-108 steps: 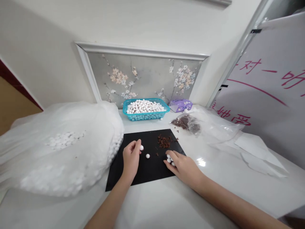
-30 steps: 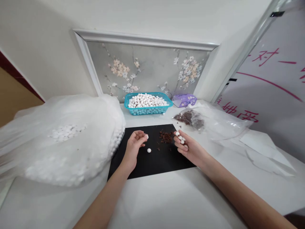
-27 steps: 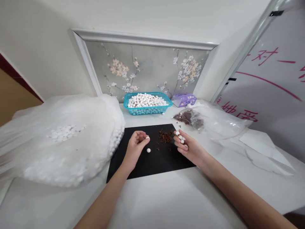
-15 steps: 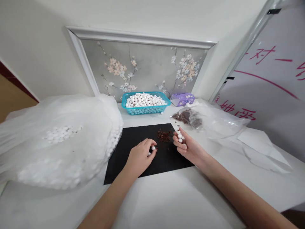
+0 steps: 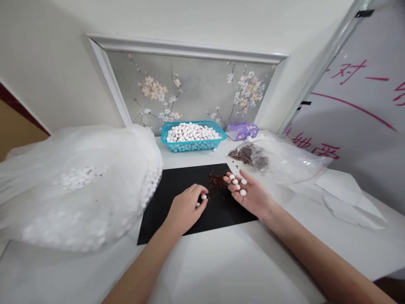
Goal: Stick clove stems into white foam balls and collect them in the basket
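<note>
At black card (image 5: 218,213), white balls (image 5: 203,196) lie within left hand (image 5: 186,207), atop right hand (image 5: 251,197).

I take the mat (image 5: 164,215) as my clock centre on the worktop (image 5: 196,270). At 9 o'clock I have a sack (image 5: 63,211) with balls in it; at 12, a basket (image 5: 193,146) heaped with balls, a framed panel (image 5: 196,88) behind it and a loose ball (image 5: 214,149) near its 5 o'clock corner. At 1 sits a packet (image 5: 242,131), at 2 a plastic bag (image 5: 291,162). On the mat, a heap of dried pieces (image 5: 217,181) lies toward 1. Near the centre is my left hand (image 5: 187,207), a held ball (image 5: 203,196) between its fingers; at the 3 o'clock edge, my right hand (image 5: 251,196) with several balls (image 5: 243,192) in it.
</note>
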A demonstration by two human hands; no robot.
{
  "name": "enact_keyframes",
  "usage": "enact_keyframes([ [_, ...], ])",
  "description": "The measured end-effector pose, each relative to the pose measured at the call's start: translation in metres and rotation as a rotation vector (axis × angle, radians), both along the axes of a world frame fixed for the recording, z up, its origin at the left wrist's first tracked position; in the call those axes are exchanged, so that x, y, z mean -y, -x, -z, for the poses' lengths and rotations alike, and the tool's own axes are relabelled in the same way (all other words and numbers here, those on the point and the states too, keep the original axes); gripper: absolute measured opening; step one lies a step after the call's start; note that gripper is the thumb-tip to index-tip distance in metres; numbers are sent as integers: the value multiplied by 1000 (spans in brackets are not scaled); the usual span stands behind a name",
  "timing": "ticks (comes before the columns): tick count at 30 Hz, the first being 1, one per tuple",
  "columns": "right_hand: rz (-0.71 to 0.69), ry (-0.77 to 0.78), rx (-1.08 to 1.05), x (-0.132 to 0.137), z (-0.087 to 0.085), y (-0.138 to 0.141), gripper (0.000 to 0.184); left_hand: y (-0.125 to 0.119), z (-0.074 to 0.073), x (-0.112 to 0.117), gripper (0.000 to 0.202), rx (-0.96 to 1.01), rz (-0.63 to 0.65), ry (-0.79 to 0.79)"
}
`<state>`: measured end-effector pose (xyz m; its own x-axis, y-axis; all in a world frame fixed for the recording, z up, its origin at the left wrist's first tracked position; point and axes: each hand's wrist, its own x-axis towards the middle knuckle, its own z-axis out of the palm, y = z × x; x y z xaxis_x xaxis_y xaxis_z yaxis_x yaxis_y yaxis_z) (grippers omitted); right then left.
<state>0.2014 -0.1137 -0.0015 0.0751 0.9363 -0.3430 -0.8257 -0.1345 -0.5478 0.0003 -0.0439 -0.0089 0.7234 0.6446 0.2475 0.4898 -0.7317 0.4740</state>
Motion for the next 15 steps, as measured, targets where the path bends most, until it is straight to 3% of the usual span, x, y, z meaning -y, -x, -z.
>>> enact_keyframes([
  [5, -15, -4, -36, 2, -2, 0, 37, -1, -1, 0, 11, 4, 4, 0],
  [15, 20, 12, -80, 3, -3, 0, 36, 0, 0, 0, 11, -2, 7, -2],
])
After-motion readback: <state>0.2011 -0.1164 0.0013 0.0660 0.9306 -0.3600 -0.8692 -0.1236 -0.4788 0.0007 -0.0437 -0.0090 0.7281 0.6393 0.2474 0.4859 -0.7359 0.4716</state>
